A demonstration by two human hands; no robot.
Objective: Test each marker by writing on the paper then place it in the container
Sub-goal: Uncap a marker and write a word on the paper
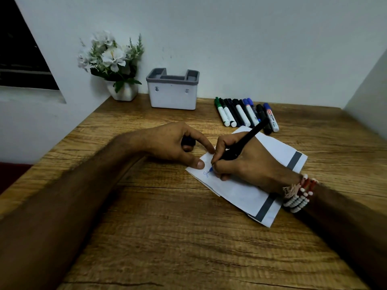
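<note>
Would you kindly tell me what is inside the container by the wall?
The container shows only its grey dividers, and nothing sticks out above the rim. Its walls hide the compartment floors, so anything lying low inside cannot be seen.

A wooden worktop (167, 237) with strong brown grain fills the lower view, its far edge meeting a pale wall (251, 38) at twelve o'clock. At about eleven o'clock, in the worktop's far left corner, a small white pot (124, 93) stands close to the wall. It holds white flowers (112, 55) with green leaves and sprigs, and some leaves droop over its rim. Toward ten o'clock a dark window opening (18, 49) sits in the left wall, with a pale sill (31, 94) beneath. At three o'clock a second pale wall (368, 97) borders the worktop's right edge. At eight o'clock a dark red patch (10, 176) shows beyond the left edge; what it is cannot be told.
</note>
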